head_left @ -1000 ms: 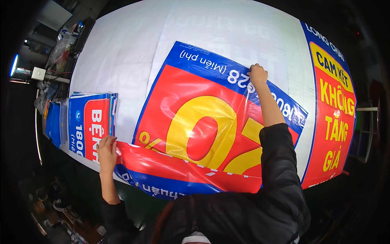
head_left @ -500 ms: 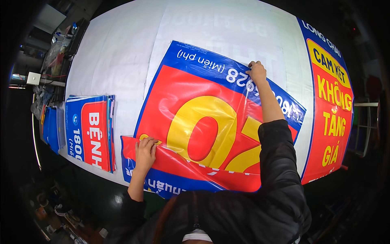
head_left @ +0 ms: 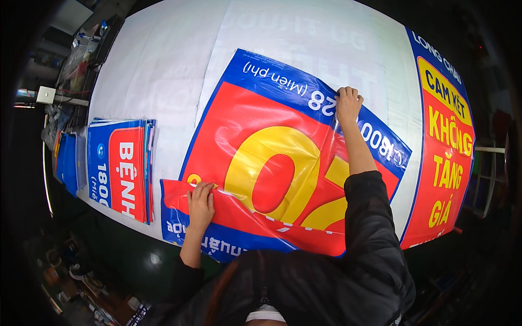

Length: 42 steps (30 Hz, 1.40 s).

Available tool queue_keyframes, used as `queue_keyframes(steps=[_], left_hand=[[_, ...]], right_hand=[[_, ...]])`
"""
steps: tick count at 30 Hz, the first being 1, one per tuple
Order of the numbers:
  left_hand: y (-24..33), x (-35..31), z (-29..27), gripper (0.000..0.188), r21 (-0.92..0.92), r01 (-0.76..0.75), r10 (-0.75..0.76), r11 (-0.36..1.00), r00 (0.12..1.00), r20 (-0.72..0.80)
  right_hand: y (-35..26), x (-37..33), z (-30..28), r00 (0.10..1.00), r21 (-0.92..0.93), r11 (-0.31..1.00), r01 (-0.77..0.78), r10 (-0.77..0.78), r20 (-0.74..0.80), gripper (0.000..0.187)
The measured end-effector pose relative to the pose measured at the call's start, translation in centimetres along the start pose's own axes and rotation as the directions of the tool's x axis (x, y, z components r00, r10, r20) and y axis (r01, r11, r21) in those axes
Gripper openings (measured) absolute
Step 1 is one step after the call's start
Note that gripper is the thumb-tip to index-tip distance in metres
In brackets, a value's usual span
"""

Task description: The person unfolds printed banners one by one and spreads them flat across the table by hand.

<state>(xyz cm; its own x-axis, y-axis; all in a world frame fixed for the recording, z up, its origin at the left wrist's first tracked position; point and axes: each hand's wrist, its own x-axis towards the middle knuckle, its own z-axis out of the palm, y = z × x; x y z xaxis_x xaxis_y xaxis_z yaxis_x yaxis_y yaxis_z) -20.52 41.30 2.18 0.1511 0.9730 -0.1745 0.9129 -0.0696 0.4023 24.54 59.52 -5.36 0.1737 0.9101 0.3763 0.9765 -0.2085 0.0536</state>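
White table: the large pale surface spreads beneath everything we handle.
Red-and-blue sheet: our printed sheet lies aslant mid-table, its big yellow figures upside down to us, with creases and glare toward its right part.
Right-hand banner: a long red banner with a yellow panel runs along the table's right side, apart from our sheet.
Near strip: the red-and-blue strip overlaps the sheet's lower part. We cannot tell whether it is the same sheet folded over. A second ago its left end was drawn out to the stack; now it lies just beside it, looking flatter. We take this to mean the end has been laid down and is being settled.
Printed stack: several blue-and-red prints lie at the table's left, untouched.
Right hand: our right hand has stayed at the sheet's far edge, fingers bent; whether its grip pinches or presses, we cannot tell.
Left hand: our left hand has shifted inward onto the strip's upper edge, fingertips down; its grip, too, we cannot tell.
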Motion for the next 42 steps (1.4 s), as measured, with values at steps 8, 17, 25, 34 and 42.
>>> queue_keyframes(steps=[8, 17, 25, 34, 42], left_hand=[[-0.8, -0.1, 1.6, 0.028, 0.081, 0.008, -0.012, 0.997, 0.999, 0.047], [-1.0, -0.2, 1.8, 0.030, 0.048, 0.016, -0.019, 0.999, 0.998, 0.067], [-1.8, -1.0, 2.2, 0.029, -0.008, -0.014, 0.015, 1.000, 0.997, 0.075], [-2.7, 4.6, -4.9, 0.108, -0.411, -0.201, 0.021, 0.889, 0.915, -0.402], [-4.3, 6.0, -13.8, 0.048, -0.608, -0.024, 0.362, 0.794, 0.822, 0.440]], right_hand=[[1.1, 1.1, 0.7, 0.990, 0.095, 0.991, 0.094, -0.104, 0.097, 0.011], [1.9, 1.4, -0.4, 0.980, 0.135, 0.971, 0.200, -0.194, -0.055, 0.007], [0.0, -0.9, -9.6, 0.866, 0.148, 0.892, 0.428, -0.357, -0.351, 0.010], [-4.5, -17.2, -33.0, 0.912, 0.625, 0.707, 0.330, -0.410, -0.017, 0.022], [-3.1, -17.1, -50.6, 0.601, 0.521, 0.847, 0.105, -0.472, 0.646, 0.037]])
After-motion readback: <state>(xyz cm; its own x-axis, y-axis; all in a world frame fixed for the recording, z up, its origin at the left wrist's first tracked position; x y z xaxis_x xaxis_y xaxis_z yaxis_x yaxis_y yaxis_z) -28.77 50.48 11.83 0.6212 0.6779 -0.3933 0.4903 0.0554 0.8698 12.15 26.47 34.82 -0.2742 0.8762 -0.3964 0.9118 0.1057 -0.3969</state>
